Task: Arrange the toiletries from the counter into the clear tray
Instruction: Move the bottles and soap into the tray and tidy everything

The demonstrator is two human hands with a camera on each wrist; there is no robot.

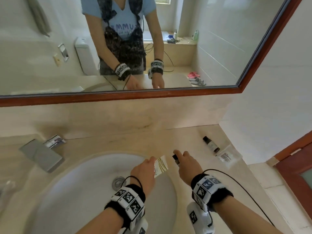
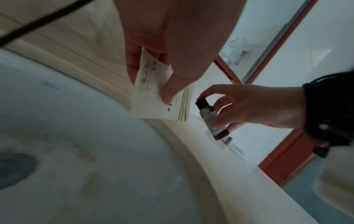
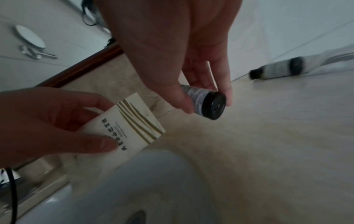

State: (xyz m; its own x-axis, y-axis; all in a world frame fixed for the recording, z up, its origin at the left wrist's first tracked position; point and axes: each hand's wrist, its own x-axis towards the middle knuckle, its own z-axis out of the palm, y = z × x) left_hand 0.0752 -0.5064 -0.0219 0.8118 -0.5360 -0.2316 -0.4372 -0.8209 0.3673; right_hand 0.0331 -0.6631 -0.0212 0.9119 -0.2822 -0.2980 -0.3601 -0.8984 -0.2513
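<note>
- My left hand (image 1: 143, 173) pinches a white sachet (image 1: 161, 166) with gold stripes, thumb against fingers, above the sink (image 1: 84, 183) rim.
- My right hand (image 1: 188, 166), just right of the left, clamps a small dark-capped bottle (image 3: 205, 103) between thumb and fingers, cap pointing away from the palm.
- Well beyond the right hand, a second bottle (image 1: 211, 144) lies on the counter (image 1: 128, 144), touching a clear packet (image 1: 227, 157).
- Far left of my left hand: faucet (image 1: 40, 154), a small wrapped item (image 1: 54, 141).
</note>
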